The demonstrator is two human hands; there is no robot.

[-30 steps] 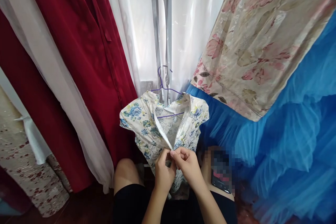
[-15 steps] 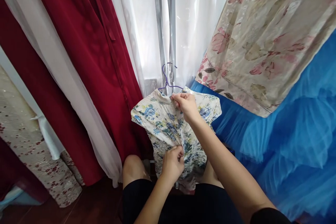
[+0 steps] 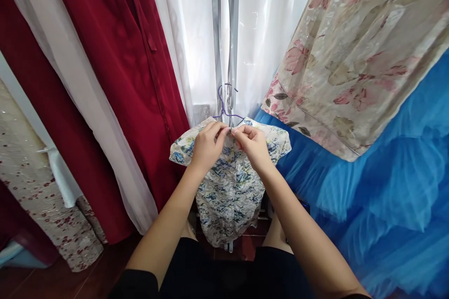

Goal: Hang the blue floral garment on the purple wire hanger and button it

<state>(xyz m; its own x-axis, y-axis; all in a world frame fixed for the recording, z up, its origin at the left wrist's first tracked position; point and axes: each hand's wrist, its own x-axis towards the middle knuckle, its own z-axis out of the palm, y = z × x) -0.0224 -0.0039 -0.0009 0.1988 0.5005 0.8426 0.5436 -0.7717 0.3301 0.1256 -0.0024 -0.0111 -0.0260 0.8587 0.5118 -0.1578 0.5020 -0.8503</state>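
A white dress (image 3: pixel 228 196) with blue and yellow flowers hangs in front of me on a purple hanger (image 3: pixel 223 111). The hanger's hook is at a grey metal stand (image 3: pixel 234 32). Both my hands meet at the middle of the dress's neckline. My left hand (image 3: pixel 209 145) pinches the left neck edge between thumb and fingers. Close beside it, my right hand (image 3: pixel 251 144) pinches the right neck edge. The fingertips are almost touching, and any small fastener between them is hidden. Below the hands a centre seam runs straight down the dress.
Red cloth (image 3: pixel 105 70) and a pale drape (image 3: pixel 80 56) hang on the left, beside a sequinned beige fabric (image 3: pixel 31 163). To the right hang a pink-flowered garment (image 3: pixel 351 65) and blue tulle (image 3: pixel 382 187). White curtains (image 3: pixel 266 42) cover the back. The floor (image 3: pixel 115 266) is dark red tile.
My left hand has let go of the dress's middle front and moved up to the neckline beside my right hand. The dress now hangs straighter, its lower part no longer bunched.
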